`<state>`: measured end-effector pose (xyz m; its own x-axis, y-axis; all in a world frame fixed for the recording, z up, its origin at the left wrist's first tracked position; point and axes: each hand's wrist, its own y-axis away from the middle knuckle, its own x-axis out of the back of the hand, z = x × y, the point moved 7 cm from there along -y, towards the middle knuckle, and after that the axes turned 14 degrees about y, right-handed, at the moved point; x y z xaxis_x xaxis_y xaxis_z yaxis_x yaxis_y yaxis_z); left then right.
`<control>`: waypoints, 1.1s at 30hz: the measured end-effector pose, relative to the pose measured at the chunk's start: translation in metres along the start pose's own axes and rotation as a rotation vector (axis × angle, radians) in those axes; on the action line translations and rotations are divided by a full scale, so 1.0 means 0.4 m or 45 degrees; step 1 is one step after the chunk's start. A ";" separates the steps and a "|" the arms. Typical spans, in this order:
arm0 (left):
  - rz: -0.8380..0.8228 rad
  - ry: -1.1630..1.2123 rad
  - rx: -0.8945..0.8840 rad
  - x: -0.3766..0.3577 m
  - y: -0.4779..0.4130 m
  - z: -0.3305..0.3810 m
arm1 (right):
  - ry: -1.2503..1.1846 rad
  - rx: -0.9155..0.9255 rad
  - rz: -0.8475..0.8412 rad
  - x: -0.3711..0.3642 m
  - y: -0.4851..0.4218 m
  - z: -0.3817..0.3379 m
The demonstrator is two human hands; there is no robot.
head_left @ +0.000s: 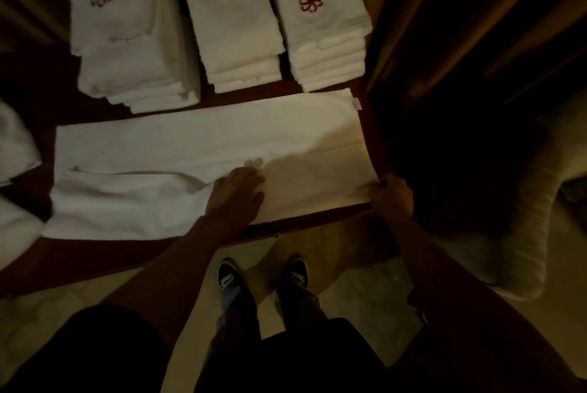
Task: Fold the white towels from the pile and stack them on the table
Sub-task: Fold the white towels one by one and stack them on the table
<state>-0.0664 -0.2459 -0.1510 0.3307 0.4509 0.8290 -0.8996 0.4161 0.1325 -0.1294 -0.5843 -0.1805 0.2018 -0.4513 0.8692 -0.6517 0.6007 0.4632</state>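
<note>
One soft, limp towel [190,144], best held by corners. Left hand [236,192] presses flat; right hand [392,197] pinches the near-right corner.

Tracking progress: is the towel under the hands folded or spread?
Partly folded: towel lies as a long strip, lengthwise fold edge showing.

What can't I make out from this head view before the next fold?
All in the head view:
1. Unfolded pile: cut off by the left edge, so the remaining count is unknown.
2. Right hand: it grips a corner of the spread towel, but its back hides the fingers beneath.
3. Left stack: emblem blurred; dim light merges its layers.
4. Corner tag: too small to read.
</note>
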 end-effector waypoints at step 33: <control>0.422 -0.043 1.094 0.273 0.375 -0.538 | 0.653 0.688 -0.089 -0.206 0.186 -0.422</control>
<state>-0.1040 0.0357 -0.1576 0.0218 0.4133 0.9103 -0.8541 -0.4655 0.2318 -0.0711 -0.3909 -0.1886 0.4854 -0.0328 0.8737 -0.8666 0.1143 0.4858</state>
